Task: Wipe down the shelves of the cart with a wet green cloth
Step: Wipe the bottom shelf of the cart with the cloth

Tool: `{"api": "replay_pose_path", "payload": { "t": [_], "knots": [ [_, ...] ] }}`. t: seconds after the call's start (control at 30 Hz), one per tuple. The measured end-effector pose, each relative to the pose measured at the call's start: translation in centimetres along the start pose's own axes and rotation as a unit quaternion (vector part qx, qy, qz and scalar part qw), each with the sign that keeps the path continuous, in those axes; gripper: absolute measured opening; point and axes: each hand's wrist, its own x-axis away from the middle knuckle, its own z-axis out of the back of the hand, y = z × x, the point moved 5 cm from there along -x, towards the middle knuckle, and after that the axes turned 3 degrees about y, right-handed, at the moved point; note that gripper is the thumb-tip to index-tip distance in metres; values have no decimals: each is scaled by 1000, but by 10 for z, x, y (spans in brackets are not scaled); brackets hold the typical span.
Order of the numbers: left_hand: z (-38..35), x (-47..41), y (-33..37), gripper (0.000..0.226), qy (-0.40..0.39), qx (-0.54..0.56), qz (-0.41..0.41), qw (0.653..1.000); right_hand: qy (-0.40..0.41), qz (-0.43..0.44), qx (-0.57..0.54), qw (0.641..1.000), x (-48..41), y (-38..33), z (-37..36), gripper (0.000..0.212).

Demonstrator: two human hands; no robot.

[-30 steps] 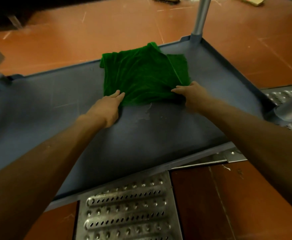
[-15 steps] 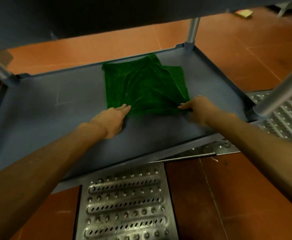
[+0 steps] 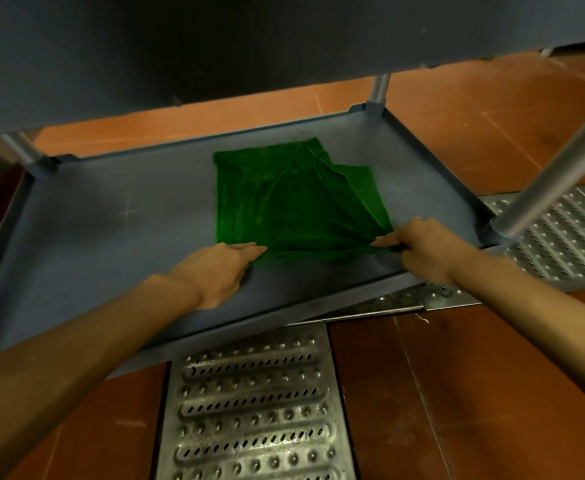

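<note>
Cloth (image 3: 284, 202) and both hands had slid nearer vs. the earlier frame, approx. to the shelf's (image 3: 111, 216) near rim, and the upper shelf (image 3: 215, 46) now filled the top of view.

Risks, as I judged them:
- The cloth's near edge sat close to the rim, so one more pull could've dragged it off, w/ water dripping onto the grate (image 3: 256, 403).
- A flap lay folded over on the side beyond the R fingers. That doubled patch prob. wiped unevenly and left streaks.
- The L hand only pressed. On wet fabric it might've slipped, so the cloth would skew and bunch.
- The shelf well out to the side of the L fingers looked like it still needed a pass.

Pose: L hand (image 3: 215, 271) lay flat, fingers (image 3: 249, 249) straight and together, tips on the near corner. R hand (image 3: 419, 247) was curled, thumb and fingers pinching the other near corner. Both forearms reached in under the upper shelf. The rest of the cloth lay spread beyond both sets of fingertips.
</note>
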Motion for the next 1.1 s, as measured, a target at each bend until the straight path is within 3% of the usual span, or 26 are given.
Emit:
{"api": "replay_pose_path", "payload": {
  "t": [0.17,0.23,0.33,0.67,0.87,0.93,1.03,1.1],
  "knots": [
    [7,35,4,60,53,-39,23,998,-36,2,-28,999,31,-11,6,65],
    [12,51,7,65,104,-23,33,994,-44,1,-37,998,43,-14,7,64],
    [13,71,15,69,120,23,12,992,-61,-13,-66,996,63,-16,10,62],
    [48,126,28,27,176,152,-68,970,-141,-29,-134,980,109,-18,43,56],
    [86,128,22,35,213,92,-105,967,-145,-66,-173,972,74,2,80,50],
    [102,106,12,37,247,65,-90,963,-80,-68,-218,970,52,-4,96,45],
    [121,56,-12,41,269,24,-25,962,103,-77,-299,946,14,-14,114,27],
    [131,25,-24,34,285,-27,25,958,216,-82,-310,922,-12,-22,122,35]
  ]
}}
